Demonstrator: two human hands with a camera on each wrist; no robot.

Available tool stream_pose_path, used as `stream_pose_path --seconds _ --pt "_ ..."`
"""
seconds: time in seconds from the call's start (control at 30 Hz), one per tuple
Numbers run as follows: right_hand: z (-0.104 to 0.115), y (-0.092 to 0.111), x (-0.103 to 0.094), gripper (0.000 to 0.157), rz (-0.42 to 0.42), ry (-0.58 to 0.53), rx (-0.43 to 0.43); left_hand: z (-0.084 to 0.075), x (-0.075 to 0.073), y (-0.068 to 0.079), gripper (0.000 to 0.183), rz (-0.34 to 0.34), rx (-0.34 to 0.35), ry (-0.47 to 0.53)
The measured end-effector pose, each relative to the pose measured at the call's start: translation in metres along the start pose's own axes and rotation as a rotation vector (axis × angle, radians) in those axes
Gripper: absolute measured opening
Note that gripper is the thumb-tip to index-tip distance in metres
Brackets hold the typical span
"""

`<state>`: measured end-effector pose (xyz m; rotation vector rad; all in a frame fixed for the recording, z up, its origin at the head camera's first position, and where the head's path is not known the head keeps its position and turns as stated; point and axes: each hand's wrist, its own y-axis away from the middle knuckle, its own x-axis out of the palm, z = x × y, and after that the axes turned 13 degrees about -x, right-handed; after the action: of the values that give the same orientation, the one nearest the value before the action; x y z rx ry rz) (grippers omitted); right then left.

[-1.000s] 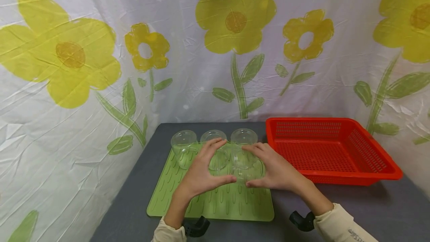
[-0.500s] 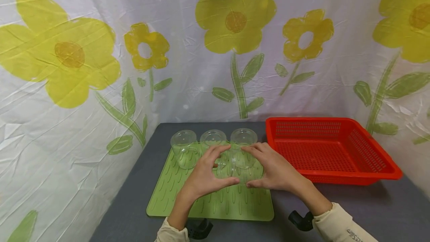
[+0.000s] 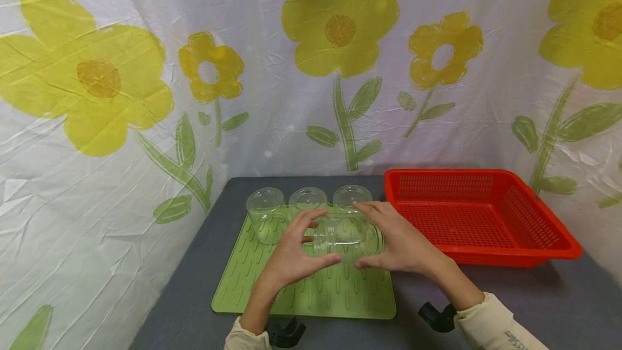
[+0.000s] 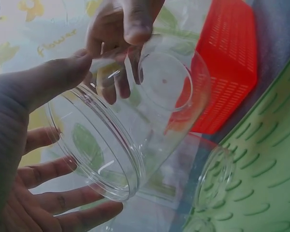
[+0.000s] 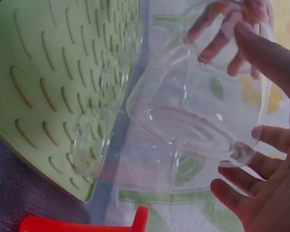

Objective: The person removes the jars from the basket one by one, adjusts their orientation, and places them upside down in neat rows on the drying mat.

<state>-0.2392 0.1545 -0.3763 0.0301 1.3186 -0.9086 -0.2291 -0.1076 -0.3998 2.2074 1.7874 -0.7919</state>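
Observation:
A clear, see-through jar (image 3: 351, 239) is held on its side above the green mat (image 3: 311, 290). My left hand (image 3: 295, 250) holds its ridged mouth end, thumb on the near side and fingers beyond. My right hand (image 3: 400, 239) grips the base end with thumb and fingers spread round it. In the left wrist view the jar's ringed rim (image 4: 94, 140) faces my left palm; whether a lid sits on it I cannot tell. The right wrist view shows the smooth jar body (image 5: 169, 92) between both hands.
Three more clear jars stand in a row at the mat's back edge: left (image 3: 265, 215), middle (image 3: 308, 197) and right (image 3: 352, 196). A red perforated basket (image 3: 486, 253) stands on the dark table (image 3: 180, 296) to the right. A flowered curtain (image 3: 272, 139) hangs behind.
The held jar has shifted between my hands, and its ridged mouth end now shows further left, near my left fingers. My left hand has moved slightly; the right has stayed nearly in place.

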Motion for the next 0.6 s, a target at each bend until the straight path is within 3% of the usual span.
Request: stream_pose_path --seconds 0.23,0.6 --pt "-0.003 0.003 -0.005 0.119 -0.060 -0.148 0.060 0.004 -0.003 0.004 0.084 -0.012 0.003 0.095" --pt "-0.014 0.009 -0.003 0.109 -0.147 -0.416 0.078 0.010 -0.007 0.008 0.082 -0.029 0.061 0.167"
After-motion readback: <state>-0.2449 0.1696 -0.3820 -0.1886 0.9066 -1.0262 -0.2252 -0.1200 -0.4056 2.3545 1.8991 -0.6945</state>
